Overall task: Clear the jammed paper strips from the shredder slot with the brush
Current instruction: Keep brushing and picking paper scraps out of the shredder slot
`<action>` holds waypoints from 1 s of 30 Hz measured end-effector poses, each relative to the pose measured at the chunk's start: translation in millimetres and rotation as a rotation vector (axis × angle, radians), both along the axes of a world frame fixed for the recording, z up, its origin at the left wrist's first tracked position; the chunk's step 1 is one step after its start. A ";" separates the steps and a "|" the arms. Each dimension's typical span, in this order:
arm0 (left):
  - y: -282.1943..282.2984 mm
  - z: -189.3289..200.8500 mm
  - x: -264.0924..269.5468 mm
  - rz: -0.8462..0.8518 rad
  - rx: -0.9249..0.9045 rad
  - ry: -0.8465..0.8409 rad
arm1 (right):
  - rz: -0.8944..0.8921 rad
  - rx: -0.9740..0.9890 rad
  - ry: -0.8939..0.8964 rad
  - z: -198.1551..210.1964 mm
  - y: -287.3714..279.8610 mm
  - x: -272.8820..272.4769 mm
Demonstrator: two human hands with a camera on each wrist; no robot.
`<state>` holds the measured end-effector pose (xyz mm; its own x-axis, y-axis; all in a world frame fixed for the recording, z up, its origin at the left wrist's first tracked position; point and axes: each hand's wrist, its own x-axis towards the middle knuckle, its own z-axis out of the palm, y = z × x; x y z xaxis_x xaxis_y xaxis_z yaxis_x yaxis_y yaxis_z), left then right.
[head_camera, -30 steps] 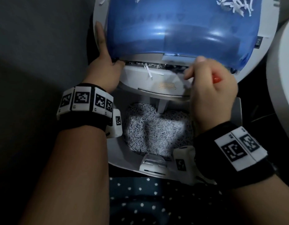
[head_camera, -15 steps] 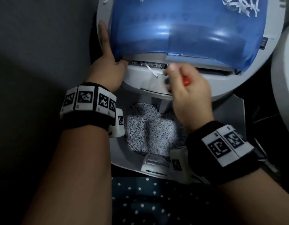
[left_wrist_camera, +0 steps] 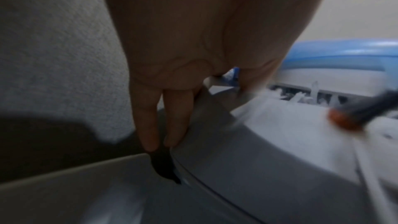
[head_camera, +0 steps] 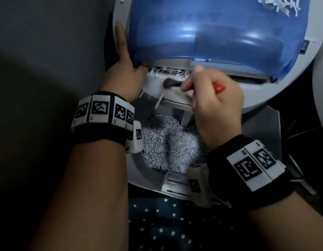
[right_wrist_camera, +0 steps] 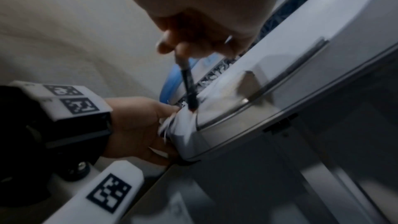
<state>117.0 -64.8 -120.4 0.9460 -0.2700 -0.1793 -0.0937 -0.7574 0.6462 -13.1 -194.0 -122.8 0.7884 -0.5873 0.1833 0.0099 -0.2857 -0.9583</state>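
blue shredder lid [head_camera: 220, 29], white paper strips [head_camera: 168, 71], polka-dot cloth [head_camera: 175, 227]

Paper strips [head_camera: 168, 71] sit in the shredder [head_camera: 276, 84] slot, brush [head_camera: 172, 83] just before them, shreds [head_camera: 168, 144] in the bin below.
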 end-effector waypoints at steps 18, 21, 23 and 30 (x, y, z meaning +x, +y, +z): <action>1.2 -2.3 0.9 -0.014 -0.017 -0.016 | 0.188 -0.061 0.092 -11.4 17.1 8.8; 1.5 -2.3 0.3 -0.010 -0.017 -0.016 | 0.029 0.064 -0.023 -2.3 12.5 7.8; 1.4 -2.3 -0.4 0.000 -0.023 -0.010 | -0.167 0.081 -0.084 1.1 6.0 7.0; 1.6 -4.3 0.1 0.005 -0.024 -0.009 | 0.020 -0.109 -0.011 -9.6 16.0 9.0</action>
